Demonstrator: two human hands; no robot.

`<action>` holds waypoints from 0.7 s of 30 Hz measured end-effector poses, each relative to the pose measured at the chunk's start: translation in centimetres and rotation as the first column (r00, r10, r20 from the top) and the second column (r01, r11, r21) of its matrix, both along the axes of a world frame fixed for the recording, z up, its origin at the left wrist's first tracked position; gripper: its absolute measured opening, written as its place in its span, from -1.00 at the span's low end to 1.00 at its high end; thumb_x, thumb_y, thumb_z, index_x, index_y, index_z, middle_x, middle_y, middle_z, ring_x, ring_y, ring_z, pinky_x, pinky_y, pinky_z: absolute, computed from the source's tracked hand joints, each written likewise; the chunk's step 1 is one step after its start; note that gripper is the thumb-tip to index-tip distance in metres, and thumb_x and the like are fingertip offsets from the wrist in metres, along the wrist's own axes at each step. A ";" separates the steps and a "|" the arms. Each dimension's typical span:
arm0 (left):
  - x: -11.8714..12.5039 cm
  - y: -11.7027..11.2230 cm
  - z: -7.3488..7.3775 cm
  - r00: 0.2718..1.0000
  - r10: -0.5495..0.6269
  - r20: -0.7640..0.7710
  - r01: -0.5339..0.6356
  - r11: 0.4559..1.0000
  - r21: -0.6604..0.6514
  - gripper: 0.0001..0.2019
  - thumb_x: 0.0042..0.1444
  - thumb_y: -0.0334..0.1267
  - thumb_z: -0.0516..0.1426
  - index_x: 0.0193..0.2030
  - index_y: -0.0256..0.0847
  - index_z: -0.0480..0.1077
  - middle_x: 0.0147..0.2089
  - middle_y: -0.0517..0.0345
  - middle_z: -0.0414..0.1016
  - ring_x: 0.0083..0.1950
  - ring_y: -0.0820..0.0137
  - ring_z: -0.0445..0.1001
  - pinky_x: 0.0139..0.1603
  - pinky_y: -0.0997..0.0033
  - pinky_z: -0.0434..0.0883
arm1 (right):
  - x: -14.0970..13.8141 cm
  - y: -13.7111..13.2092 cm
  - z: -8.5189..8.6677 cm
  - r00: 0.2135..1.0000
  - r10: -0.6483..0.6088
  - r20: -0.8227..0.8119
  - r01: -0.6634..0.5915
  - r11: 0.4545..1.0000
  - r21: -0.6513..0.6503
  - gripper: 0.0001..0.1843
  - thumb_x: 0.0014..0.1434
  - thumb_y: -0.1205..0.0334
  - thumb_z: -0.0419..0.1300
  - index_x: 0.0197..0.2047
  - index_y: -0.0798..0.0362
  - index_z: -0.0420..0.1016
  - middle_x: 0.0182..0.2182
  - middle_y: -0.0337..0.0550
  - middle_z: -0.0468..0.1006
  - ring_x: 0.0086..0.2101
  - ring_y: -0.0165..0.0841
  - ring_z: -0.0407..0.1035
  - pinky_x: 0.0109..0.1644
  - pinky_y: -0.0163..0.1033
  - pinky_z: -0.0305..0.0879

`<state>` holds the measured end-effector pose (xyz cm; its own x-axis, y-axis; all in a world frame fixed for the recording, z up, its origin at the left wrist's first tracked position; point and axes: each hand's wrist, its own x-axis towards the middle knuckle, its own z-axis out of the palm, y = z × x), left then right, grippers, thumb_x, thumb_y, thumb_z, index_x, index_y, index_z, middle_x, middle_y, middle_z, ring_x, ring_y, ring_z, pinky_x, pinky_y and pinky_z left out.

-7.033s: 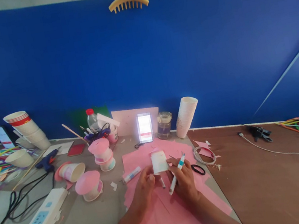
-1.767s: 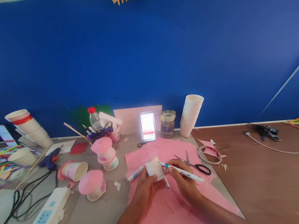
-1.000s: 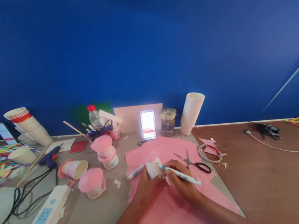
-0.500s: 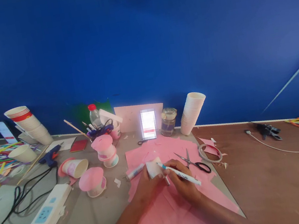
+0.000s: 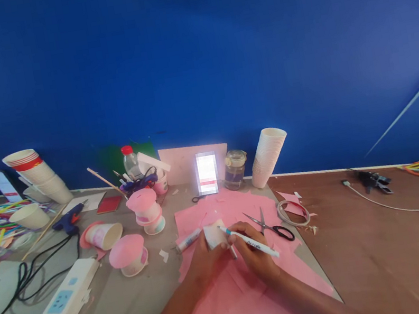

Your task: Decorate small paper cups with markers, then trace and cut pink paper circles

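My left hand is closed around a small white paper piece, cup-like in shape and bluish on its lower part. In my right hand is a white acrylic marker, its blue tip end against or very near the upper edge of the white piece. Both hands are above pink paper sheets. A capped pen-like tube lies just left of my left hand. Black-handled scissors rest with blades apart, right of my right hand. A thin white stick shows below the fingers.
Pink-topped paper cups stand at left, near a power strip and a glue gun. Behind are a bright phone, a glass jar and stacked paper cups. A tape roll lies at right.
The marker's tip has shifted slightly left and up along the white piece. The whole view has moved a little; both hands keep their hold.
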<state>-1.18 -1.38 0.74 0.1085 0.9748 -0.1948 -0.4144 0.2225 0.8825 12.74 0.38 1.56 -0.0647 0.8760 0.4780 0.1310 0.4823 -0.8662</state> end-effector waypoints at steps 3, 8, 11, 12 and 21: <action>0.1 -0.1 0.4 1.000 -0.004 -0.020 0.004 1.000 0.002 -0.65 -0.04 -0.21 0.28 -0.14 -0.20 0.29 -0.21 0.10 0.41 -0.12 0.26 0.39 -0.09 0.23 0.35 | -0.1 0.1 -0.2 1.000 -0.020 -0.011 0.020 1.000 -0.011 -0.90 0.14 0.28 0.11 -0.29 0.03 0.45 -0.44 -0.17 0.51 -0.39 -0.34 0.41 -0.32 -0.27 0.36; 0.3 -0.2 0.8 0.998 -0.019 0.055 0.019 1.000 0.004 -0.66 -0.05 -0.23 0.28 -0.14 -0.20 0.30 -0.20 0.09 0.42 -0.15 0.28 0.41 -0.08 0.20 0.36 | -0.1 0.2 -0.3 0.998 -0.031 -0.052 0.028 0.998 -0.051 -0.88 0.16 0.22 0.11 -0.28 0.03 0.45 -0.46 -0.20 0.49 -0.44 -0.36 0.40 -0.39 -0.29 0.35; 0.3 0.0 0.7 0.996 -0.015 0.084 0.016 1.000 -0.015 -0.63 -0.07 -0.24 0.28 -0.11 -0.18 0.32 -0.16 0.07 0.44 -0.13 0.26 0.42 -0.06 0.17 0.36 | -0.1 0.3 -0.2 0.997 -0.040 -0.061 0.034 0.996 -0.082 -0.88 0.16 0.20 0.12 -0.30 0.03 0.45 -0.48 -0.21 0.49 -0.45 -0.35 0.40 -0.41 -0.29 0.34; 0.3 0.0 0.7 0.995 -0.021 0.099 0.023 1.000 -0.018 -0.62 -0.08 -0.25 0.29 -0.11 -0.17 0.32 -0.16 0.06 0.45 -0.13 0.26 0.43 -0.06 0.16 0.37 | -0.1 0.3 -0.2 0.997 -0.040 -0.068 0.034 0.995 -0.094 -0.88 0.16 0.19 0.13 -0.30 0.03 0.45 -0.49 -0.21 0.49 -0.46 -0.35 0.40 -0.42 -0.29 0.33; -0.1 0.1 0.3 0.991 -0.037 0.127 0.038 0.999 -0.008 -0.62 -0.04 -0.27 0.27 -0.06 -0.19 0.33 -0.16 0.04 0.45 -0.10 0.25 0.44 -0.05 0.17 0.37 | -0.2 0.2 -0.3 0.995 -0.031 -0.093 0.017 0.989 -0.150 -0.87 0.15 0.18 0.12 -0.33 0.04 0.43 -0.51 -0.22 0.48 -0.49 -0.36 0.38 -0.47 -0.30 0.29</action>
<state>-1.23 -1.27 1.02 0.1698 0.9675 -0.1873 -0.5141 0.2491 0.8208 12.57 0.62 1.25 -0.0034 0.9384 0.3455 0.0552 0.3451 -0.9369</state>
